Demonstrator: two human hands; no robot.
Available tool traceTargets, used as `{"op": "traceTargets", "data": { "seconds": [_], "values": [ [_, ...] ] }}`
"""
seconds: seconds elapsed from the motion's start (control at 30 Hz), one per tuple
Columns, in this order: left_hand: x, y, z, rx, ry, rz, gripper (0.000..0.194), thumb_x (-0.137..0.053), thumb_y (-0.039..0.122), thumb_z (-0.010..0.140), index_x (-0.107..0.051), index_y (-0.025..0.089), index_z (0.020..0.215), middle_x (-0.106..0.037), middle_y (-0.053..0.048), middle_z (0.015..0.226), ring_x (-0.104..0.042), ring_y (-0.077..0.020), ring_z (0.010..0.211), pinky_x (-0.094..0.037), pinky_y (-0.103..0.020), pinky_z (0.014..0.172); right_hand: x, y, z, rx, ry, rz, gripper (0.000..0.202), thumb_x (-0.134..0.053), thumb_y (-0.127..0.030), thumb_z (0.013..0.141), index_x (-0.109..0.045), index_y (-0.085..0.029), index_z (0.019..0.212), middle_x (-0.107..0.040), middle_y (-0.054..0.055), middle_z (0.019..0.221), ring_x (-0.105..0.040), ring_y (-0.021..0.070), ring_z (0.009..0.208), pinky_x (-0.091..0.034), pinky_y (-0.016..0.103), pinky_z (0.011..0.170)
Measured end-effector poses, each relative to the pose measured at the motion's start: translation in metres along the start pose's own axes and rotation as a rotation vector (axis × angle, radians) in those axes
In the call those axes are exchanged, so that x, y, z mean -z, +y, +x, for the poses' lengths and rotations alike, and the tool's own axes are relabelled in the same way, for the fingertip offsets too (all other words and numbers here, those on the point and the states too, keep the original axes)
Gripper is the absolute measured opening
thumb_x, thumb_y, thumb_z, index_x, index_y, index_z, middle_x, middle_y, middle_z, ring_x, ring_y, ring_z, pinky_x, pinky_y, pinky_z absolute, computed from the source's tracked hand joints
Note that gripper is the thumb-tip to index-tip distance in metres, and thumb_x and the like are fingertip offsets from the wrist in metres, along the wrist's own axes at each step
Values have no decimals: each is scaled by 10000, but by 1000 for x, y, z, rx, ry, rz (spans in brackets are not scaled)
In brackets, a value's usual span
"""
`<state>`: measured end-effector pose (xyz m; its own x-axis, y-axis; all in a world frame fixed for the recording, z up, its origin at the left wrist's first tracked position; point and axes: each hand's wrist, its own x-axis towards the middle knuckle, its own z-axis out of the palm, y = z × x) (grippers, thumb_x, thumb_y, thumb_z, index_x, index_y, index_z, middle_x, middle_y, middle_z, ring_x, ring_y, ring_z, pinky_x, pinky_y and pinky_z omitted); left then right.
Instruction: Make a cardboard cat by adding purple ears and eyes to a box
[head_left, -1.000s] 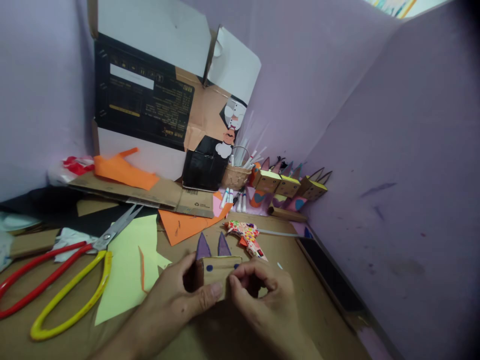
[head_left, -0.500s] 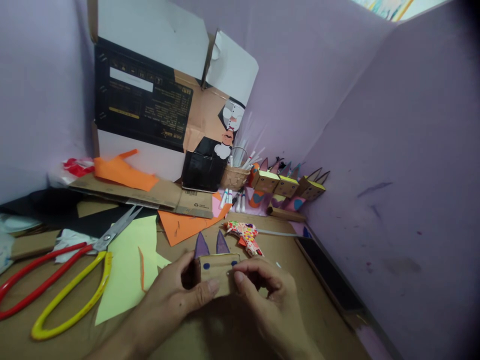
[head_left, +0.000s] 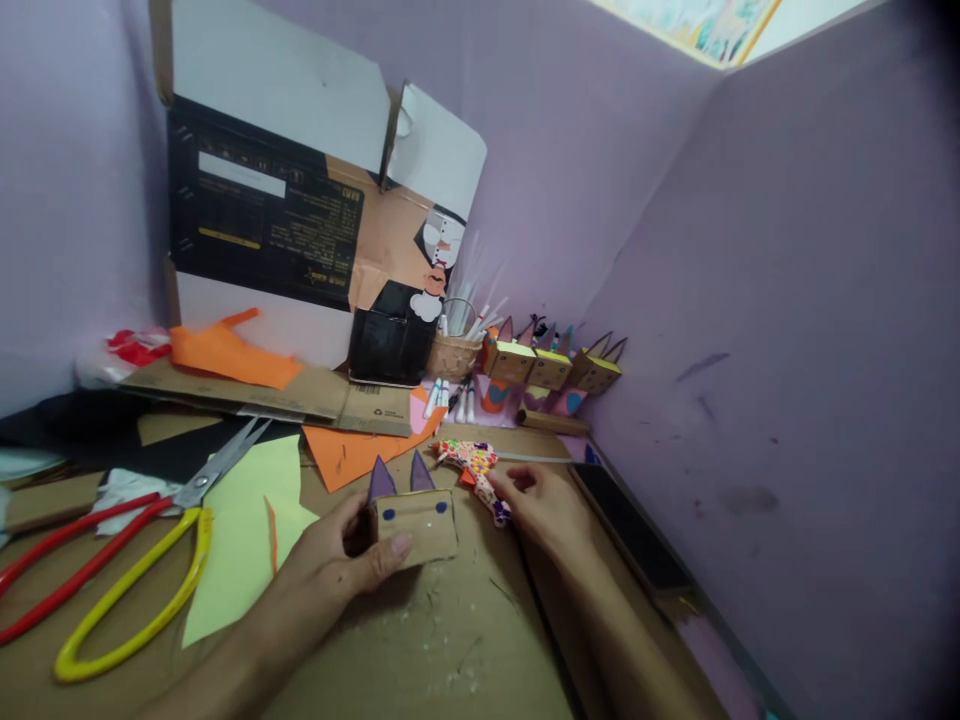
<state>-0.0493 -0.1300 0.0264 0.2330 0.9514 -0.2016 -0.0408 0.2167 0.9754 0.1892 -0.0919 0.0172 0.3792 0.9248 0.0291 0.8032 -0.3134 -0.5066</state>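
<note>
My left hand (head_left: 330,565) holds a small cardboard box head (head_left: 416,525) by its left side, thumb across the front. The head has two purple pointed ears, two dark blue dots for eyes and a tiny white spot between them. My right hand (head_left: 544,510) is at the handle of a glue gun (head_left: 472,465) with a colourful pattern, which lies on the table. Its fingers are bent and somewhat apart, beside the handle; whether they touch it is hard to see.
Large scissors (head_left: 180,505) with red and yellow handles lie at left on pale yellow paper (head_left: 240,560). Orange paper (head_left: 360,455) lies behind. A dark flat slab (head_left: 630,525) runs along the right wall. Similar eared heads (head_left: 551,368), markers (head_left: 465,400) and a basket (head_left: 454,355) stand at the back.
My right hand has left the cardboard head and moved right and forward to the glue gun. My left hand still holds the head. The whole view has shifted slightly.
</note>
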Motion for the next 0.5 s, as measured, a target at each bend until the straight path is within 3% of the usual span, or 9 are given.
{"op": "traceTargets", "data": {
  "seconds": [0.1, 0.23, 0.37, 0.5],
  "values": [
    [0, 2, -1, 6, 17, 5, 542, -724, 497, 615, -593, 206, 1053, -681, -94, 1071, -611, -301, 999, -524, -349, 747, -6, -10, 1, 9, -33, -63, 494, -605, -671, 583, -708, -238, 798, -726, 86, 788, -647, 337, 821, -413, 342, 608],
    [-1, 3, -1, 0, 37, -13, 540, -722, 477, 615, -596, 198, 1060, -681, -96, 1071, -612, -292, 1002, -510, -350, 802, -11, -19, 1, 21, -61, -37, 350, -706, -543, 528, -695, -234, 692, -703, 65, 686, -645, 317, 768, -407, 319, 581],
    [-1, 4, -1, -17, 21, -24, 537, -720, 470, 621, -593, 184, 1057, -679, -108, 1076, -612, -294, 1001, -496, -370, 834, -15, -18, 1, 33, -95, 144, 247, -668, -415, 625, -650, -178, 694, -659, 33, 619, -629, 216, 636, -412, 252, 504],
    [-1, 5, -1, -4, 18, -30, 540, -728, 456, 613, -591, 181, 1057, -686, -104, 1063, -618, -300, 999, -494, -381, 840, -9, -22, -11, 30, -88, 364, 316, -561, -340, 731, -535, -139, 973, -658, 48, 793, -607, 151, 598, -451, 218, 438]
  ]
}}
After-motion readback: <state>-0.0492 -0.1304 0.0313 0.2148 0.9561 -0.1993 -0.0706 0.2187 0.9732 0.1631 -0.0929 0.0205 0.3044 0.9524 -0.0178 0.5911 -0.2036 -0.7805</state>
